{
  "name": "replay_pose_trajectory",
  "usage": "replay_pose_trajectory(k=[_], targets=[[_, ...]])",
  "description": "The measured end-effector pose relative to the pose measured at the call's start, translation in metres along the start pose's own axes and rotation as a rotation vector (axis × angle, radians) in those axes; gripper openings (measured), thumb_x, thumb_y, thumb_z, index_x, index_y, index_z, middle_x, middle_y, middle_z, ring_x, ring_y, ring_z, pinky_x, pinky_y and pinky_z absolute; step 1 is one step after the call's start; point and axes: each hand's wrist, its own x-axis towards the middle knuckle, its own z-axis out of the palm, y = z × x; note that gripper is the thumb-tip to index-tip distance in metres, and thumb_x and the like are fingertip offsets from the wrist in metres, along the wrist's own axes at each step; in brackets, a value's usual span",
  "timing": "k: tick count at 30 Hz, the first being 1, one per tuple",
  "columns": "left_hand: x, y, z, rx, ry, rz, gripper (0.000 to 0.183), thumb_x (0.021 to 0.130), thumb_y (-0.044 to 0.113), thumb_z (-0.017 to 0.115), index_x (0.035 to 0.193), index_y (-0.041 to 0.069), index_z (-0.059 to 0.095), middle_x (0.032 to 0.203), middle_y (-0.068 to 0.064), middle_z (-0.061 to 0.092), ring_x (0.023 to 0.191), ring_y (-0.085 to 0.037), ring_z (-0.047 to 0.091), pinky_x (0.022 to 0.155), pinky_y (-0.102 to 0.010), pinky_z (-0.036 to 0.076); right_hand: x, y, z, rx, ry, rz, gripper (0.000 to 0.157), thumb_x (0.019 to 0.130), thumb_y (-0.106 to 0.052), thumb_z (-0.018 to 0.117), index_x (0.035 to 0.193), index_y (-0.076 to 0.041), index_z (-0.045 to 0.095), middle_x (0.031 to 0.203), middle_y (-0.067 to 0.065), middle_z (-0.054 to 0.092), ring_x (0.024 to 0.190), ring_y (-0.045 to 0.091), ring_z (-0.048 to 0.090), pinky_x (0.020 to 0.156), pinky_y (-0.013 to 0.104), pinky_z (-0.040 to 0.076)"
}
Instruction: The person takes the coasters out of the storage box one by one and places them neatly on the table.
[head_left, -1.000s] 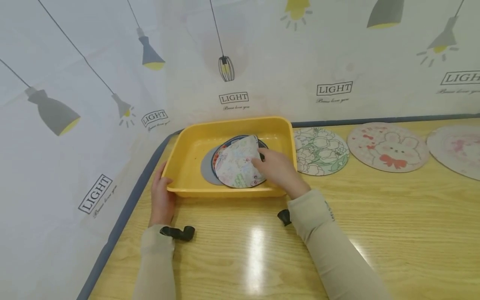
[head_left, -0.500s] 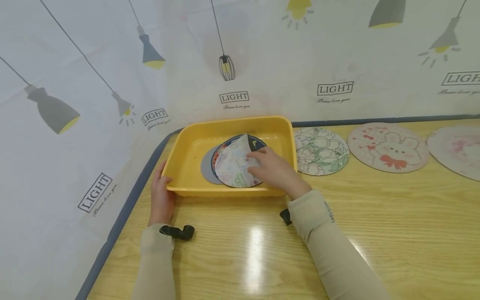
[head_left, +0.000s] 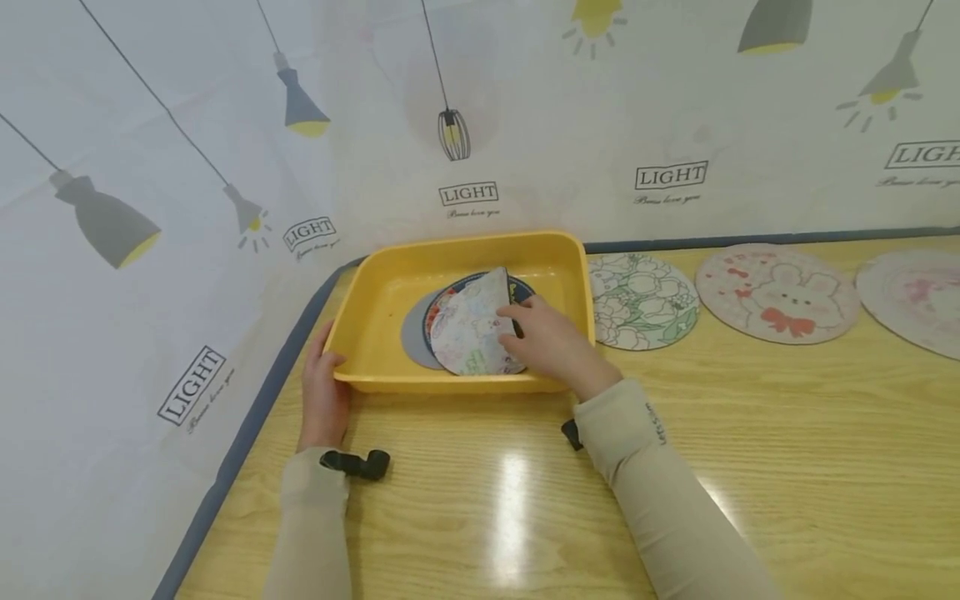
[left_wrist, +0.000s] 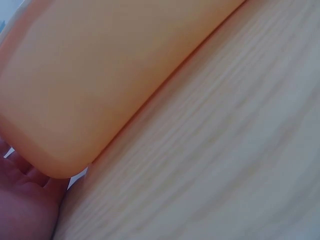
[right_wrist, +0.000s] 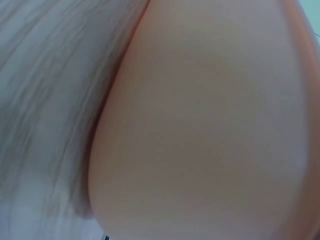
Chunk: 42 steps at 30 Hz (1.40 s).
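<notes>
Pale mat (head_left: 471, 329) pinched by right hand (head_left: 553, 340); raised edge just shifted slightly right; mat still inside yellow tray (head_left: 372, 315), gripped by left hand (head_left: 325, 398).

I had a pale wall covering (head_left: 547, 108) before me, printed with hanging lamps (head_left: 116, 221) and boxed LIGHT lettering (head_left: 671, 176). A dark blue strip (head_left: 220, 500) edged my wood-grained tabletop (head_left: 450, 517). To my right lay a tulip mat (head_left: 645, 304), a rabbit mat (head_left: 780, 296) and a pink-printed mat (head_left: 915, 296), the last partly out of view.
</notes>
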Motion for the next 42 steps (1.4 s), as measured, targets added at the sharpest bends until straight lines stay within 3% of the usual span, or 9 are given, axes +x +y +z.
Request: replay_pose_trajectory(k=[6, 11, 14, 18, 25, 29, 32, 38, 42], targets=[[-0.0006, -0.0010, -0.0015, 0.013, -0.001, 0.007, 0.057, 0.079, -0.004, 0.030, 0.134, 0.012, 0.040, 0.133, -0.010, 0.038, 0.105, -0.030, 0.044, 0.078, -0.031, 0.041, -0.0022, -0.0011, 0.0034, -0.050, -0.004, 0.029, 0.042, 0.090, -0.031, 0.048, 0.128, -0.013, 0.049, 0.116, 0.009, 0.049, 0.090, 0.018, 0.049, 0.079, 0.036, 0.042], [0.0002, -0.0013, -0.0005, 0.003, -0.007, 0.015, 0.058, 0.079, -0.005, 0.030, 0.134, 0.011, 0.040, 0.133, -0.010, 0.039, 0.107, -0.030, 0.043, 0.078, -0.031, 0.041, -0.0014, -0.0014, 0.0037, -0.069, -0.009, 0.042, 0.029, 0.091, -0.025, 0.047, 0.112, -0.012, 0.061, 0.099, 0.003, 0.059, 0.079, 0.017, 0.051, 0.073, 0.033, 0.043], [0.0003, -0.0009, 0.0003, -0.004, -0.010, 0.016, 0.058, 0.079, -0.006, 0.030, 0.134, 0.010, 0.039, 0.133, -0.010, 0.039, 0.105, -0.029, 0.044, 0.077, -0.030, 0.041, -0.0019, -0.0015, 0.0032, -0.071, 0.013, 0.036, 0.026, 0.091, -0.018, 0.045, 0.109, -0.012, 0.064, 0.102, 0.003, 0.062, 0.088, 0.017, 0.055, 0.079, 0.034, 0.044], [-0.0001, -0.0002, 0.0006, -0.006, -0.005, 0.014, 0.057, 0.080, -0.006, 0.030, 0.134, 0.011, 0.040, 0.133, -0.010, 0.038, 0.102, -0.029, 0.046, 0.074, -0.029, 0.042, -0.0034, -0.0030, 0.0029, -0.082, 0.034, 0.044, 0.032, 0.091, -0.012, 0.043, 0.119, -0.011, 0.058, 0.118, 0.005, 0.056, 0.110, 0.021, 0.049, 0.092, 0.037, 0.038], [-0.0001, -0.0002, 0.0011, 0.006, 0.006, -0.003, 0.057, 0.080, -0.004, 0.030, 0.133, 0.014, 0.041, 0.133, -0.007, 0.039, 0.104, -0.028, 0.045, 0.076, -0.030, 0.041, -0.0052, -0.0055, 0.0021, -0.061, 0.012, 0.102, 0.040, 0.091, -0.008, 0.038, 0.131, -0.011, 0.045, 0.128, 0.007, 0.049, 0.116, 0.022, 0.044, 0.095, 0.038, 0.034], [-0.0003, 0.0003, 0.0016, 0.013, 0.019, -0.005, 0.058, 0.079, -0.004, 0.031, 0.133, 0.014, 0.042, 0.132, -0.006, 0.040, 0.104, -0.029, 0.045, 0.076, -0.030, 0.041, -0.0048, -0.0058, 0.0011, 0.013, 0.031, 0.108, 0.055, 0.092, -0.009, 0.037, 0.143, -0.016, 0.019, 0.099, 0.006, 0.059, 0.081, 0.019, 0.057, 0.071, 0.032, 0.047], [-0.0002, 0.0009, 0.0025, 0.016, 0.022, -0.007, 0.058, 0.080, -0.004, 0.031, 0.133, 0.015, 0.041, 0.132, -0.006, 0.040, 0.104, -0.030, 0.044, 0.077, -0.031, 0.041, -0.0039, -0.0043, -0.0005, 0.080, 0.052, 0.116, 0.066, 0.091, -0.010, 0.040, 0.145, -0.017, 0.002, 0.071, 0.007, 0.055, 0.051, 0.019, 0.048, 0.047, 0.029, 0.041], [-0.0003, 0.0015, 0.0030, 0.013, 0.024, -0.012, 0.058, 0.079, -0.004, 0.031, 0.133, 0.015, 0.041, 0.133, -0.006, 0.039, 0.106, -0.030, 0.043, 0.078, -0.031, 0.040, -0.0020, -0.0024, -0.0021, 0.101, 0.072, 0.101, 0.056, 0.088, -0.011, 0.046, 0.140, -0.008, 0.026, 0.111, 0.012, 0.058, 0.060, 0.018, 0.050, 0.049, 0.028, 0.040], [-0.0005, 0.0011, 0.0030, 0.009, 0.021, -0.013, 0.058, 0.080, -0.004, 0.030, 0.133, 0.015, 0.041, 0.133, -0.005, 0.039, 0.107, -0.029, 0.043, 0.078, -0.031, 0.040, -0.0013, -0.0028, -0.0023, 0.096, 0.058, 0.112, 0.054, 0.089, -0.016, 0.047, 0.140, -0.012, 0.029, 0.105, 0.010, 0.059, 0.055, 0.017, 0.050, 0.047, 0.029, 0.040]])
